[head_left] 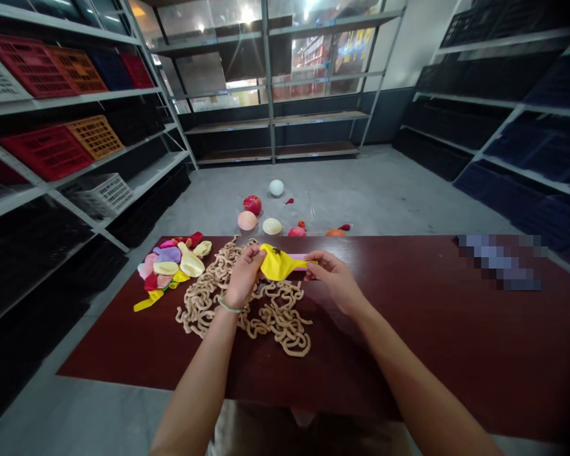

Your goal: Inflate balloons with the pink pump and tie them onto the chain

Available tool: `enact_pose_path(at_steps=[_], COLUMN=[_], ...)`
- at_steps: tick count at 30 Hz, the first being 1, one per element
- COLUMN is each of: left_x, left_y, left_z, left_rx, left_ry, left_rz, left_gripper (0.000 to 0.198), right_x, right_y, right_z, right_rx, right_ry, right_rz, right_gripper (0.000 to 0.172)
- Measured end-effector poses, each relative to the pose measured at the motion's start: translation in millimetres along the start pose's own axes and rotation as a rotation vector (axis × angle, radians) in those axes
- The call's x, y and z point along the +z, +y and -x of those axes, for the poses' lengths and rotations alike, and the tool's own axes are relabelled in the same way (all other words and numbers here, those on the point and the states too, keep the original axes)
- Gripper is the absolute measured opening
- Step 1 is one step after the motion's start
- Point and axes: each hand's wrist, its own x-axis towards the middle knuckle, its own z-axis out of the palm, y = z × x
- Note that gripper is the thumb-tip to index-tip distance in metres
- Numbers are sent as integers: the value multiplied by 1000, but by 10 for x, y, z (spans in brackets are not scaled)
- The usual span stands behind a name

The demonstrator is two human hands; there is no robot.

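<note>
A limp yellow balloon (276, 263) with a dark print is stretched between my two hands above the table. My left hand (245, 273) pinches its round end. The fingers of my right hand (333, 276) are closed on its narrow neck. Behind the balloon shows a pink strip (299, 258), partly hidden, whose kind I cannot make out. Under and around my left hand lies a heap of tan, curled, worm-like pieces (285, 320). To the left is a pile of uninflated balloons (168, 261) in pink, purple, cream, red and yellow.
The dark red table (432, 354) spans the front. Several inflated balloons, among them a white balloon (276, 187) and a red balloon (252, 204), lie on the floor beyond it. Shelves with crates (52, 152) stand at the left; a metal rack (268, 82) stands behind. A blurred patch (501, 261) covers something at the table's right.
</note>
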Motion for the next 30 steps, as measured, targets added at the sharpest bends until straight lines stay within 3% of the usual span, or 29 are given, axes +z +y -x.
enact_pose_path(at_steps=[2,4,6,8,11,12,14,17,21,30], left_x=[-7,3,48,138,335,403,518,607,591,570], left_y=[-19,-25,-17,-8,-40,-67,-136,-219,-206,-54], left_z=[-20,-13,39,133,305,353,415,426,386,392], left_rx=[69,236,353,260,-117,-211,-295,-266,-158,-19], left_ry=[103,231,257,72,-376,-463,-511,-420,-240,-49], left_rz=[-127,-274,-356,-309,-133,-88,8,186,301,448], left_gripper=[34,36,32,29,42,47,52,57,55,28], right_x=[-32,-71,-115,-156,-184,-182,-157,-93,-5,144], right_y=[-22,-34,-31,-22,-36,-55,-118,-232,-296,-106], right_z=[-14,-31,-48,-58,-45,-30,16,108,197,195], right_rx=[-40,-74,-113,-162,-234,-250,-284,-378,-548,-768], right_ry=[69,98,90,67,61,60,61,17,-102,-121], right_rz=[66,153,267,375,471,497,562,666,745,852], right_gripper=[24,21,16,14,14,14,12,8,11,17])
